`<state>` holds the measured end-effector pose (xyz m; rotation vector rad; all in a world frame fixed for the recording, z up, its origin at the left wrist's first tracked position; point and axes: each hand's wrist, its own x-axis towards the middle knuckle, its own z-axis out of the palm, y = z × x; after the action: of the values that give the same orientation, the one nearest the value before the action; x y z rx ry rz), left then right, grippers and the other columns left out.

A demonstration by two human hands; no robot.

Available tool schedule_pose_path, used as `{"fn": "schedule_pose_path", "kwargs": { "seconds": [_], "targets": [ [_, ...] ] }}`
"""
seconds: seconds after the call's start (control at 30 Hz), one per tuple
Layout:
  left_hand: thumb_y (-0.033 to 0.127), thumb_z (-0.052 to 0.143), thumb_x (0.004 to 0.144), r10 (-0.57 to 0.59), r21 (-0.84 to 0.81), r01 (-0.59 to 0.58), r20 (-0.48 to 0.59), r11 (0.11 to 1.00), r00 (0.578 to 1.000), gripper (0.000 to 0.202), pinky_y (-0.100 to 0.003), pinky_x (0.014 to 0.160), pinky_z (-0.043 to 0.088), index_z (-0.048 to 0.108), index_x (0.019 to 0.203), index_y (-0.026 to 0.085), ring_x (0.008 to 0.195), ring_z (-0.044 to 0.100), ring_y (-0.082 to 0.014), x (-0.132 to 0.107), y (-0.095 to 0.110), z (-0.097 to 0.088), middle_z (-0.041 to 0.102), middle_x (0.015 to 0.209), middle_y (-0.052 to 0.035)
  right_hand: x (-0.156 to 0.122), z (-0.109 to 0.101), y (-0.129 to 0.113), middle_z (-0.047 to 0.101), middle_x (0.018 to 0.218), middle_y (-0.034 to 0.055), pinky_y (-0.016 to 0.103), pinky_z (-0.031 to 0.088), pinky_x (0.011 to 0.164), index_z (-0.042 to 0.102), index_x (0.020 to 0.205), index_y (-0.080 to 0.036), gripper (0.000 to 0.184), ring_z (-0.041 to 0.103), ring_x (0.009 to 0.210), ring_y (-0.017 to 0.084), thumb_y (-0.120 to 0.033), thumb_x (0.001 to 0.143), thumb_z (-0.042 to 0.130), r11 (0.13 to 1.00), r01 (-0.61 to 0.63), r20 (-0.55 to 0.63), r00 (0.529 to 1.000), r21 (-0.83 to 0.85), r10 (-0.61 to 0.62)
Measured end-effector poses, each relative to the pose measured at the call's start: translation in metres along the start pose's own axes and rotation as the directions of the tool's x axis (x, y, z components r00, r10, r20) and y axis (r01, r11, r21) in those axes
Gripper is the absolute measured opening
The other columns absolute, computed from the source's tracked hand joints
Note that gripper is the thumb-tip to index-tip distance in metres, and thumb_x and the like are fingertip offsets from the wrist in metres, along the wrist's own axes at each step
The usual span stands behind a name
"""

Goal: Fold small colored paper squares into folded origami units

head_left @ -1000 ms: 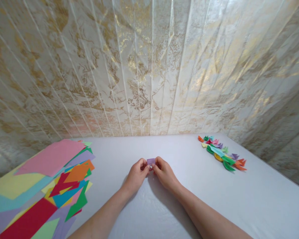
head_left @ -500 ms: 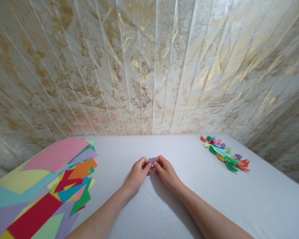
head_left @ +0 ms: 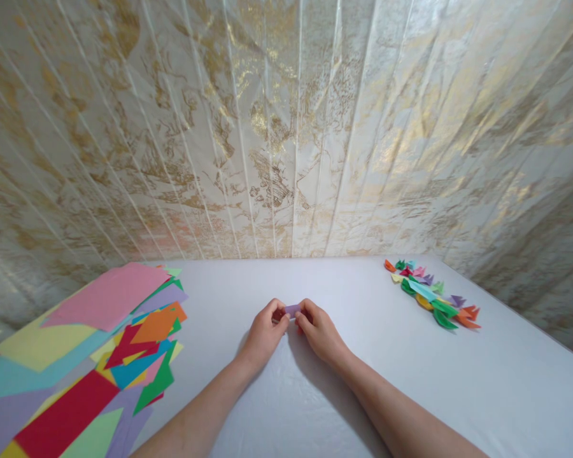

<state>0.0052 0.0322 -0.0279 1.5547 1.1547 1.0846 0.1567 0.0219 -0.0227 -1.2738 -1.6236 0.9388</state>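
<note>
A small folded piece of purple paper (head_left: 293, 310) is held between my two hands above the middle of the table. My left hand (head_left: 268, 327) pinches its left end with thumb and fingers. At the right end, my right hand (head_left: 316, 324) grips it in the same way. Only the narrow middle strip of the paper shows; both ends are hidden behind my fingers.
Coloured paper sheets and smaller cut pieces (head_left: 155, 326) lie in an overlapping pile on the left, with a large pink sheet (head_left: 112, 296) on top. Several folded paper figures (head_left: 423, 291) sit at the right of the white table (head_left: 286, 401). A gold-patterned curtain (head_left: 267, 127) hangs behind.
The visible strip of purple paper has become narrower and sits slightly lower. My fingers have shifted a little around it; both hands stay in nearly the same place.
</note>
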Motion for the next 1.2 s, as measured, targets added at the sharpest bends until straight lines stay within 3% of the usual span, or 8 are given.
{"fn": "schedule_pose_path", "kwargs": {
  "seconds": [0.3,0.43,0.8,1.0,1.2],
  "targets": [
    [0.048,0.051,0.083,-0.068,-0.047,0.068,-0.001,0.997,0.998,0.032,-0.025,0.058,0.047,0.052,0.067,0.02,0.06,0.056,-0.0146,-0.001,0.009,-0.004,0.056,0.06,0.0019,-0.001,-0.001,-0.003,0.051,0.06,-0.0051,0.026,0.037,0.06,0.047,0.074,-0.021,0.015,0.05,0.058,0.013,-0.027,0.088,0.045,1.0,0.005,0.003,1.0,-0.023,-0.005],
    [0.054,0.044,0.086,-0.046,-0.062,0.045,-0.024,0.997,0.999,0.039,-0.026,0.058,0.048,0.055,0.07,0.02,0.058,0.057,-0.0158,-0.002,0.009,-0.005,0.058,0.06,0.0,0.001,-0.001,-0.001,0.054,0.06,-0.0045,0.027,0.038,0.062,0.049,0.076,-0.021,0.016,0.052,0.059,0.014,-0.028,0.089,0.045,1.0,-0.009,-0.014,1.0,0.004,0.009],
    [0.038,0.055,0.08,-0.026,-0.066,0.027,0.012,0.997,1.0,0.019,-0.024,0.056,0.044,0.058,0.078,0.019,0.057,0.053,-0.0137,0.001,0.004,-0.001,0.056,0.06,0.0032,0.003,-0.002,-0.004,0.054,0.064,-0.0037,0.026,0.04,0.061,0.052,0.078,-0.021,0.016,0.052,0.057,0.013,-0.028,0.089,0.042,0.998,-0.008,-0.037,0.999,0.067,0.011],
    [0.032,0.057,0.079,0.019,-0.005,-0.019,0.038,1.0,0.999,0.014,-0.023,0.059,0.043,0.058,0.079,0.019,0.061,0.053,-0.0135,0.0,0.001,-0.001,0.059,0.07,0.0014,0.003,-0.002,-0.003,0.053,0.061,-0.0035,0.027,0.04,0.062,0.059,0.084,-0.019,0.018,0.052,0.059,0.014,-0.024,0.086,0.042,0.997,0.008,-0.003,1.0,0.074,-0.008],
    [0.031,0.059,0.077,0.019,0.007,-0.019,0.004,1.0,1.0,0.012,-0.023,0.061,0.042,0.056,0.075,0.02,0.063,0.055,-0.0145,0.001,0.0,-0.002,0.059,0.068,0.0023,0.001,-0.001,-0.005,0.054,0.059,-0.0042,0.029,0.044,0.064,0.057,0.103,-0.019,0.03,0.055,0.059,0.016,-0.04,0.093,0.039,0.99,-0.033,-0.039,0.998,0.135,0.039]
  ]
}}
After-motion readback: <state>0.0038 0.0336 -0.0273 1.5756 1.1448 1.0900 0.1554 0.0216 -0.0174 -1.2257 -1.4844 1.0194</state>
